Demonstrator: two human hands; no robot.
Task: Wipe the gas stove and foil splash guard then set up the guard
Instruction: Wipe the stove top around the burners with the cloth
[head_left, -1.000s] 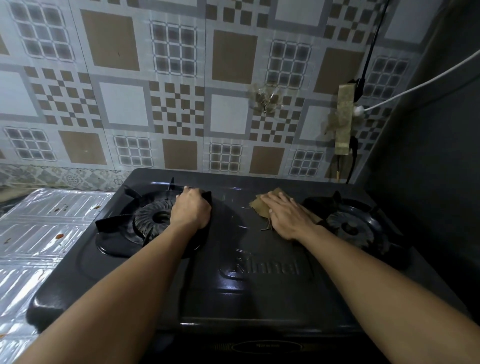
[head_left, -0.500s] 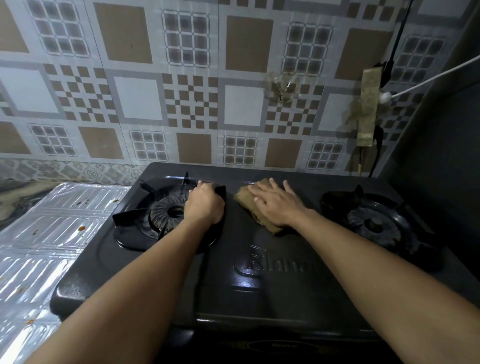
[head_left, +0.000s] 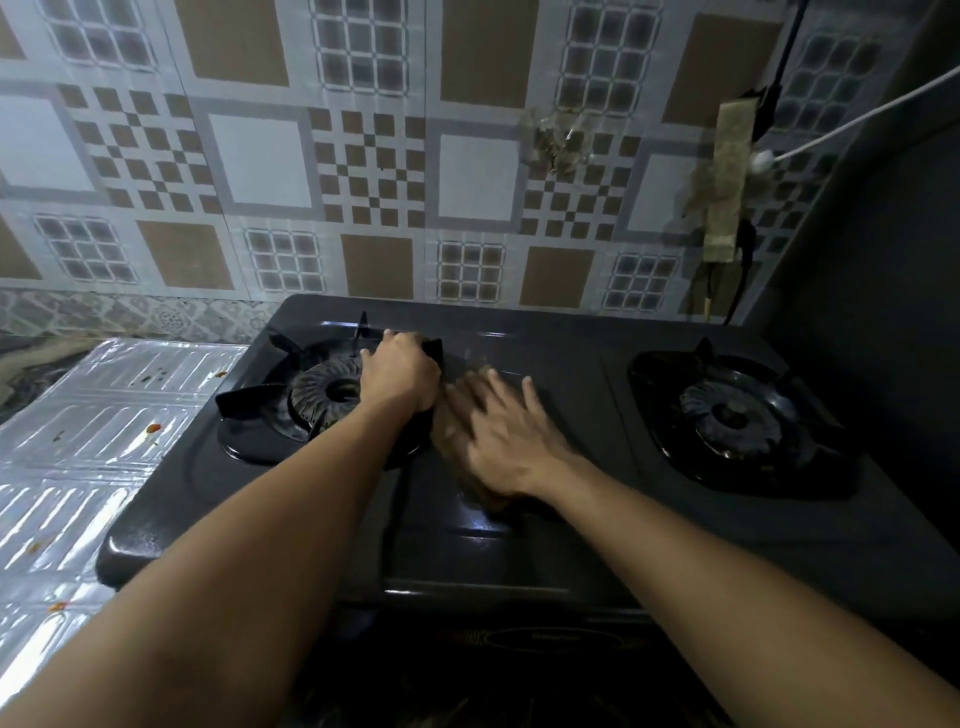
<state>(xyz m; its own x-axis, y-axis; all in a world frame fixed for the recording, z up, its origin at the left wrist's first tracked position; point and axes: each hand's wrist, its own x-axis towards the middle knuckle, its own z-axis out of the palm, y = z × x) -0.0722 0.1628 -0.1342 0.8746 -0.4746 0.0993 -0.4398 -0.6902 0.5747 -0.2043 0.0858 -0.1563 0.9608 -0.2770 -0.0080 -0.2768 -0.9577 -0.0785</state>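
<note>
Fingers (head_left: 527, 387) flat on cloth (head_left: 457, 415), mid-stove (head_left: 571, 519)

On the gas stove (head_left: 519, 545), the flat strip between the two burners is taken up by the right hand (head_left: 506, 439) pressing a brown cloth (head_left: 457, 415). The left hand (head_left: 400, 376) blocks the left pan support (head_left: 260, 405). The right burner (head_left: 737, 415) stands unobstructed, and the stove's front strip is free.

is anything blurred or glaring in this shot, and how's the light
Head view: the right hand and the brown cloth under it are smeared by motion blur, while the left hand on the left burner grate is sharp; the light is dim, with bright glare on the foil splash guard and small highlights on the black stove; the wide lens bows the wall tiles.
</note>
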